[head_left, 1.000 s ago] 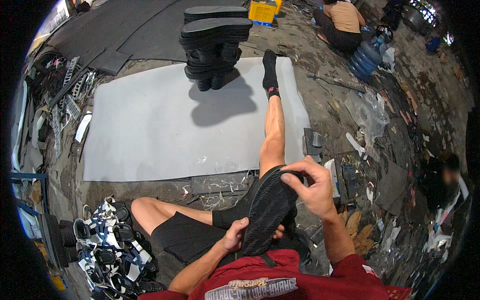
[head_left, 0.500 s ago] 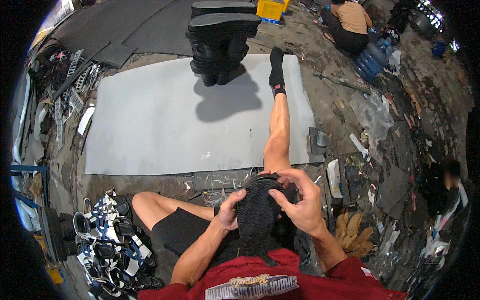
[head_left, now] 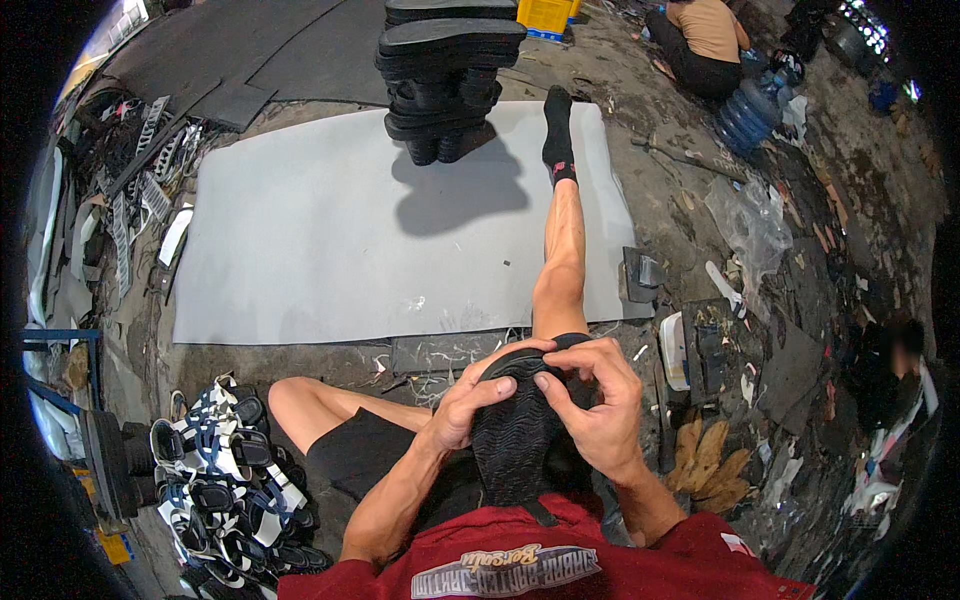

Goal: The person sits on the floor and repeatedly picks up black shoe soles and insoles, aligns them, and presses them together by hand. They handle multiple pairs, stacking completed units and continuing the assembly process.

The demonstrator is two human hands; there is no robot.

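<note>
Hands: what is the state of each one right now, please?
Left hand: closed, holding the sole.
Right hand: closed, pinching the sole's far end.

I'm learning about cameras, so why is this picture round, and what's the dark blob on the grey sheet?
In the head view, the fisheye lens bends edges and leaves black corners; in the head view too, the blob is a shadow on the grey sheet, likely from the stacked black soles.
</note>
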